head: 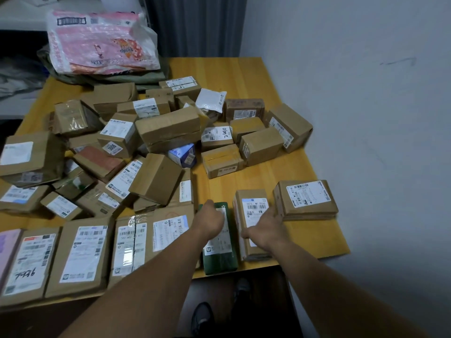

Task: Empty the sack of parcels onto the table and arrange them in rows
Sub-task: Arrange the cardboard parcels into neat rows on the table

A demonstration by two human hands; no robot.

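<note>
Head view: the desk (244, 76) carries the sack (102, 42) at its far corner, heaped parcels (156, 132) mid-desk, and a row (80, 254) along the near edge. The left hand (210, 219) presses flat on the green parcel (219, 259), likely squaring it into line. The right hand (266, 228) covers the brown parcel (253, 206), grip unclear.
</note>
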